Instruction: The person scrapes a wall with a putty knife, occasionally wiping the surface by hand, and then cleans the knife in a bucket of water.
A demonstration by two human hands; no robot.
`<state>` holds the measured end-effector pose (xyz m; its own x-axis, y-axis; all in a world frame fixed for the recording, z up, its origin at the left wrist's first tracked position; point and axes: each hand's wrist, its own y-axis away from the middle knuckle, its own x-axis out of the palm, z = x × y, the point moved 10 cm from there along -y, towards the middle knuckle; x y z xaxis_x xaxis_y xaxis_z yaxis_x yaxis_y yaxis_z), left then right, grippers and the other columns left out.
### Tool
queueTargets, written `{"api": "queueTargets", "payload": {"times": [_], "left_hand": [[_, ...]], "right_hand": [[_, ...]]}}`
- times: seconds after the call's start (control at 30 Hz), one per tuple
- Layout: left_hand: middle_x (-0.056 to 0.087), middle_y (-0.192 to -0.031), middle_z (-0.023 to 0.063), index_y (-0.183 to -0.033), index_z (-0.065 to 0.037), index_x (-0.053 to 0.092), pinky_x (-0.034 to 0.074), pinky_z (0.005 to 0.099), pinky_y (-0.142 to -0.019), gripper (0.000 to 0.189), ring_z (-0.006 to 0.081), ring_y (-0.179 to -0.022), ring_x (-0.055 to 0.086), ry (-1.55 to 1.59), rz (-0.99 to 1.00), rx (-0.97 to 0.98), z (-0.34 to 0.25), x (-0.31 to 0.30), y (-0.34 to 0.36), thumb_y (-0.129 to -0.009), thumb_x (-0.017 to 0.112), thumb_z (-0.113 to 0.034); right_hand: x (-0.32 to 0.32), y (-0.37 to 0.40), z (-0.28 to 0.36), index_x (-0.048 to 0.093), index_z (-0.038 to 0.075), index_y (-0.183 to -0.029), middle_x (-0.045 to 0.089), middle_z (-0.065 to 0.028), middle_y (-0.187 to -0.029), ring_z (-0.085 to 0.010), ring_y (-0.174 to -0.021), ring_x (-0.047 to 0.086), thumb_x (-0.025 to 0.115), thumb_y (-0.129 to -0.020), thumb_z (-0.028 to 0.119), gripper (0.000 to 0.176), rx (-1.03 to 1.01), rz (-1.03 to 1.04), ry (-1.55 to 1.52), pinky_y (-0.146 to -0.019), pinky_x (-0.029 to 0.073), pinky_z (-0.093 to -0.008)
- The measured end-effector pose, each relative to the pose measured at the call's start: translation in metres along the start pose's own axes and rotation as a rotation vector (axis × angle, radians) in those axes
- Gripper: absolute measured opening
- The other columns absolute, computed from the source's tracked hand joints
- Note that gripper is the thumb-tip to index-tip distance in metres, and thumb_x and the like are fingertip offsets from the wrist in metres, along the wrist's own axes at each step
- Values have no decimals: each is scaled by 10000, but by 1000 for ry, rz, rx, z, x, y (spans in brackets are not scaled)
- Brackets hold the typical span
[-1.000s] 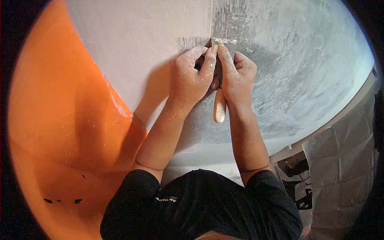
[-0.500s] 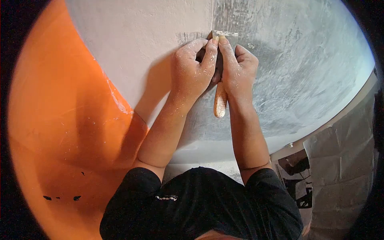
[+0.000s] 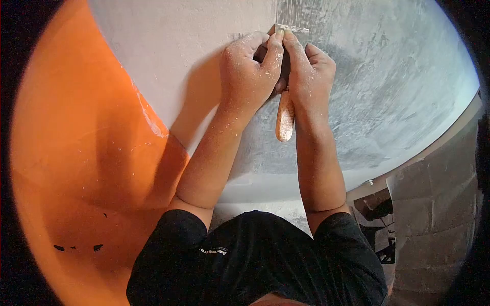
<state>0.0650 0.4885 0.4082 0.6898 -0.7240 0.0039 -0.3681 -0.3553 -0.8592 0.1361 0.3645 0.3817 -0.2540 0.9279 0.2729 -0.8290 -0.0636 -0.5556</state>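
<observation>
Both hands hold one scraper (image 3: 286,116), a flat metal blade with a whitish, smeared wooden handle that hangs down between my wrists. My left hand (image 3: 251,69) grips the blade from the left, its thumb pressed on the face near the top edge. Beside it, my right hand (image 3: 312,76) grips the blade from the right, thumb tip close to the other. The blade's upper edge lies against a curved surface (image 3: 388,86), grey and streaked on the right, pale on the left. White dust and flecks cover both hands. Most of the blade is hidden behind the fingers.
A smooth orange surface (image 3: 66,153) with dark marks low down fills the left side. At the lower right hangs a creased grey sheet (image 3: 434,219), with dark objects (image 3: 380,224) beside it. Shadows of my arms fall on the pale and orange surfaces.
Both hands and the scraper have moved up the surface and slightly right in the view. The grip on the scraper looks the same.
</observation>
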Motion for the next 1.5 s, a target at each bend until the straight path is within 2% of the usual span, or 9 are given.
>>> {"api": "queueTargets", "payload": {"times": [0.33,0.47,0.53,0.63,0.73,1.07,1.23,1.33,1.5], "left_hand": [[619,-585,151,-739,23,669,437,349,-503,283,229,-498,584,-195,-68,182,-28,-11,0,-894,667,-213],[642,-611,161,-760,33,684,460,346,-517,285,234,-522,619,-140,-52,64,-19,-8,-4,-901,664,-215],[654,-623,165,-769,45,686,475,344,-527,296,220,-537,635,-27,-69,113,-13,-6,-6,-907,661,-216],[660,-630,164,-770,53,686,484,340,-534,303,217,-545,644,6,-38,29,-6,-3,-7,-910,658,-215],[659,-620,157,-759,56,683,483,335,-530,315,219,-538,643,-119,-68,85,-24,-10,-10,-911,658,-219],[644,-601,160,-761,46,684,465,359,-517,291,206,-515,624,-31,-51,110,-20,-6,-24,-899,664,-210],[634,-614,182,-770,49,681,475,371,-535,310,285,-531,627,-60,-105,179,-28,-8,-32,-897,666,-234],[630,-616,207,-775,68,671,449,365,-511,310,186,-513,575,9,-73,18,-35,-7,-36,-928,637,-199],[658,-667,227,-827,64,691,471,367,-543,289,222,-552,624,-62,-73,49,-41,-9,-54,-922,637,-204]], "right_hand": [[2,1,5,684,-23,-769,623,-45,-606,-75,-445,545,654,-941,199,283,-16,-2,-12,-375,417,-240],[1,-7,12,684,-28,-769,618,-36,-598,-75,-460,551,660,-935,203,285,-142,-40,-27,-386,425,-245],[1,-6,12,700,-26,-864,671,-44,-724,-60,-586,593,672,-934,235,272,-103,-7,68,-492,458,-211],[4,-4,12,678,-43,-756,638,-36,-632,-45,-586,540,664,-927,210,305,-36,-19,-11,-490,443,-252],[3,-17,12,707,-25,-877,682,-56,-737,-69,-572,595,682,-923,251,281,-167,-31,127,-480,456,-211],[7,-16,23,697,-24,-846,645,-47,-664,-66,-488,547,680,-916,256,289,-87,-38,27,-425,411,-211],[12,-23,27,687,-7,-825,621,-35,-636,-76,-461,523,668,-922,280,304,-60,-8,-30,-413,399,-223],[18,-26,35,715,16,-847,634,-25,-657,-84,-479,522,621,-954,241,267,-40,10,-74,-436,404,-243],[27,-36,51,721,13,-867,647,-30,-685,-88,-522,548,613,-955,234,261,-38,-7,-37,-474,433,-245]]}}
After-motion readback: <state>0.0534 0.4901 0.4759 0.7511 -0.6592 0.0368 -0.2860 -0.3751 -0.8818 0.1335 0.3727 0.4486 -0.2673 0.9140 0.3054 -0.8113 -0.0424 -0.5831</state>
